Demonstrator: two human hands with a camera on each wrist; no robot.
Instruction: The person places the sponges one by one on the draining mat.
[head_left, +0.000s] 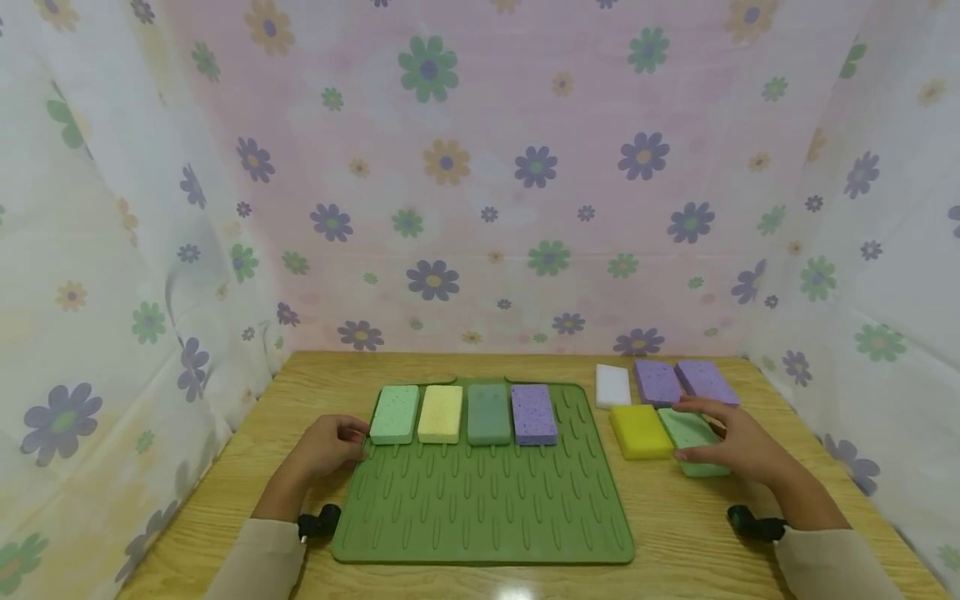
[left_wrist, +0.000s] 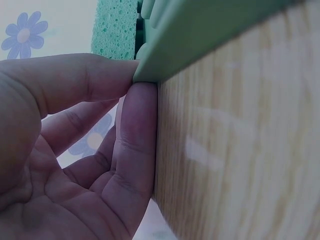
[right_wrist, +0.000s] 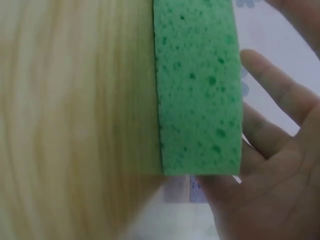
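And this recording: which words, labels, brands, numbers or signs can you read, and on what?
None can be read. The green ridged rectangular mat and light-green porous rectangular sponge by the right hand show no lettering; the pastel fabric backdrop shows only flowers.

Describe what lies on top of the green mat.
Light green sponge, pale yellow sponge, dark green sponge and purple sponge, in a row. The green mat directly beneath them is covered.

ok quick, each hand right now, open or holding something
Left hand: closed, pinching the edge of the green mat.
Right hand: open, fingers spread over the light green sponge beside the mat.
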